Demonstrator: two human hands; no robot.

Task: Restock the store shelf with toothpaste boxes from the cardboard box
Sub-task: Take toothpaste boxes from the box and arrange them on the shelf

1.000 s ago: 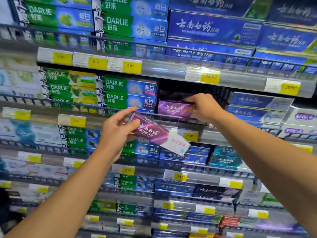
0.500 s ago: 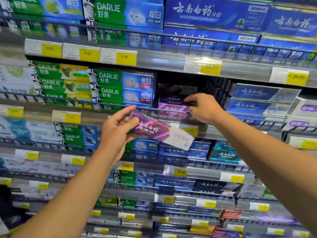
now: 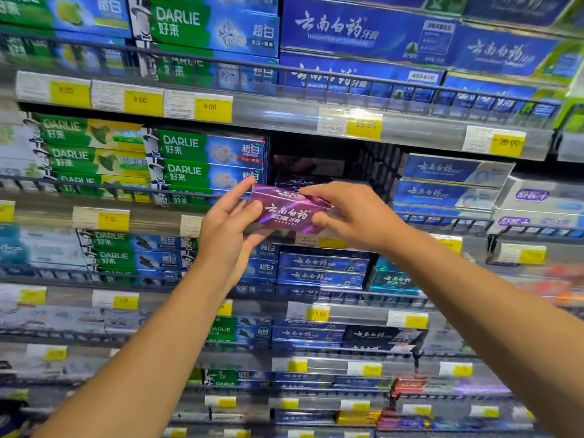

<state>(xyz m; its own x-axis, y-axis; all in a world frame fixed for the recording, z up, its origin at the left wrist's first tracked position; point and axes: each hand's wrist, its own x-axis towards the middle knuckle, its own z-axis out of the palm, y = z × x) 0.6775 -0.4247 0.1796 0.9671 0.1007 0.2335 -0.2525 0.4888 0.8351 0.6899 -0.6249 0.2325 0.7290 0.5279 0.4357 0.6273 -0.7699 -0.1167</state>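
Observation:
A purple toothpaste box (image 3: 289,211) with white Chinese lettering is held level in front of the second shelf's dark gap (image 3: 316,153). My left hand (image 3: 229,227) grips its left end, thumb on the front face. My right hand (image 3: 350,213) pinches its right end, fingers over the top and thumb beneath. Behind it, more purple boxes (image 3: 300,180) lie stacked low in the gap behind the wire rail. The cardboard box is out of view.
Green and blue Darlie boxes (image 3: 205,156) fill the shelf left of the gap; blue boxes (image 3: 442,181) stand to its right. A wire rail (image 3: 104,184) and yellow price tags (image 3: 363,124) front each shelf. Lower shelves hold more boxes.
My right hand left the stacked purple box on the shelf and came back to take the right end of the box in my left hand. That box rose and levelled out.

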